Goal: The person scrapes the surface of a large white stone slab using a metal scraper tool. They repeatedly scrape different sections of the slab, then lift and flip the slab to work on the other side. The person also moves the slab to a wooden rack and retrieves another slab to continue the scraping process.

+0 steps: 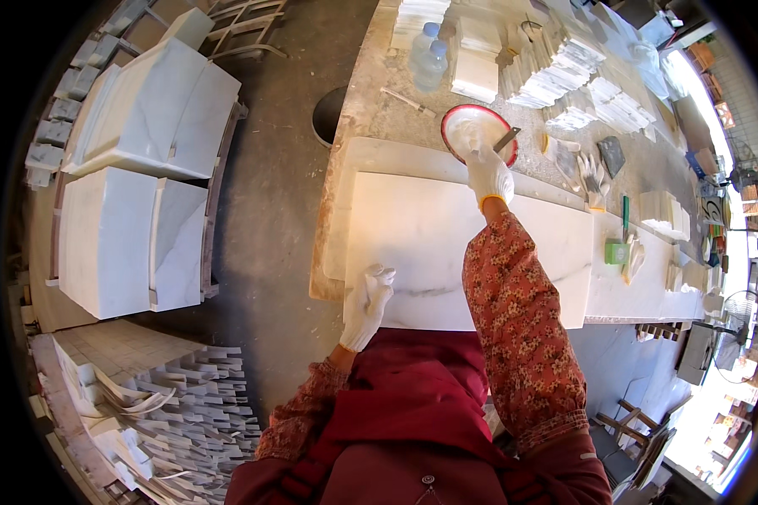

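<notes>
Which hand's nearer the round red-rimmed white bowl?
Right: white-gloved right hand over near edge of bowl; white-gloved left hand farther, by near-left corner of veined white slab.

left hand (368, 307): near body, fingers (381, 275) curled | right hand (490, 174): forward, arm (522, 328) extended

Slab (421, 219) mid-frame on worktable (366, 122); left hand (367, 303) over its lower-left corner, right hand (490, 175) at near side of bowl (445, 131), upper centre, beyond slab. Bottles (430, 70) above-left of bowl, tile stacks (554, 66) above-right, spare gloves (595, 178) right. Large blocks (105, 236) left of table, strips (202, 396) lower left
</notes>
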Available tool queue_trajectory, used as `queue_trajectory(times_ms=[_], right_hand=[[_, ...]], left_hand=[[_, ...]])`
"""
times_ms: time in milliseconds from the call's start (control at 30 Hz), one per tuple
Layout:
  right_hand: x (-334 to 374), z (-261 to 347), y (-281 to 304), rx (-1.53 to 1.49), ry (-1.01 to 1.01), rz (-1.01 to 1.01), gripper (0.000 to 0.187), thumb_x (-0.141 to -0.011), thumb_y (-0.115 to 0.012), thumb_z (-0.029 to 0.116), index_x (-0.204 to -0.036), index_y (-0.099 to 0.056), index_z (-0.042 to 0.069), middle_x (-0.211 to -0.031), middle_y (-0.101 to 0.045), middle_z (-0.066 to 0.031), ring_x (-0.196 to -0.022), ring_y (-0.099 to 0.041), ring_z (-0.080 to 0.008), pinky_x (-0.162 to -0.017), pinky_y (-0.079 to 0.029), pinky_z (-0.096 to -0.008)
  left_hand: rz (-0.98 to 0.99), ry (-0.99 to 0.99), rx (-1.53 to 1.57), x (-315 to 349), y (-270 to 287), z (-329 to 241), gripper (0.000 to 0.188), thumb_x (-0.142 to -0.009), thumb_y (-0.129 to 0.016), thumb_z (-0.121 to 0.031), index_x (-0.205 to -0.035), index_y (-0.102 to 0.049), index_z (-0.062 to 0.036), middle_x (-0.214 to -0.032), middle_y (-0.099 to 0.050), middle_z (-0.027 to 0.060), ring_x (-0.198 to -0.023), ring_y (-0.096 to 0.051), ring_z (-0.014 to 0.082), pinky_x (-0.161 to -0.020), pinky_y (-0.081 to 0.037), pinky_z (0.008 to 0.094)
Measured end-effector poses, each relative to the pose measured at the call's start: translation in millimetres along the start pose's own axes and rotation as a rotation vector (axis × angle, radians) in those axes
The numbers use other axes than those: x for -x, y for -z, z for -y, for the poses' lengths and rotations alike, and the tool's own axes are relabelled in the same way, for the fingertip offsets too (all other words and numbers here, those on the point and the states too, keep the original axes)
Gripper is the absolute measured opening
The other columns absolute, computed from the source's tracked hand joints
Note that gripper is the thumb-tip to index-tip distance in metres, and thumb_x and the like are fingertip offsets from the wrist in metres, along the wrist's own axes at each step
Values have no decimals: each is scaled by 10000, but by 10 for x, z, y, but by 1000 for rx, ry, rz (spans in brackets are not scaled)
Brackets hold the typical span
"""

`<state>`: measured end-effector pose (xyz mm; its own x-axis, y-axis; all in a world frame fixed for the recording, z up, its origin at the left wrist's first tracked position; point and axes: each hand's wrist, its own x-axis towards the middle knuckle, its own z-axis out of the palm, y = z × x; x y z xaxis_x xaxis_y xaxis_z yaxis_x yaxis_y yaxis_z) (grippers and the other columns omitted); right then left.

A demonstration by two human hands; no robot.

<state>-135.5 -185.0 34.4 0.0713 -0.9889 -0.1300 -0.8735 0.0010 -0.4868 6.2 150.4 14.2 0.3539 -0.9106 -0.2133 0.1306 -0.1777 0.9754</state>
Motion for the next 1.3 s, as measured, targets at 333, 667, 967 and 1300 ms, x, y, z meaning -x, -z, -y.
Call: queue_trajectory(times_ms=[333,667,967,1300], right_hand=[[146,-188,370,202,71,-131,316,-916,-538,369,-958,-749,138,-992,-707,-202,-881,-693,-400,-774,-542,-506],[11,-446,267,-224,120,-115,296,-870,-628,359,-1013,-763,137,-831,-725,-133,-762,-694,-322,-718,-527,-401],[-66,-284,196,-357,34,39,272,-886,-646,247,-873,-728,-13,-673,-606,-1,-632,-528,-84,-586,-418,-280],[77,-605,187,-343,68,-111,334,-886,-643,399,-999,-766,109,-759,-718,-81,-725,-694,-245,-706,-520,-359]], left_hand=[[-58,16,108,35,30,20,406,-988,-556,-89,-1350,-456,65,-1242,-654,176,-1122,-637,206,-945,-517,310],[-89,66,154,-78,7,-115,375,-1001,-562,-101,-1332,-453,40,-1305,-570,137,-1195,-553,167,-1031,-448,299],[-155,65,196,-106,11,-215,377,-1021,-511,-173,-1335,-481,34,-1299,-583,111,-1148,-535,144,-1004,-439,292],[-102,133,131,-171,-58,-357,423,-1049,-477,-177,-1409,-416,35,-1342,-565,136,-1249,-535,191,-1033,-444,316]])
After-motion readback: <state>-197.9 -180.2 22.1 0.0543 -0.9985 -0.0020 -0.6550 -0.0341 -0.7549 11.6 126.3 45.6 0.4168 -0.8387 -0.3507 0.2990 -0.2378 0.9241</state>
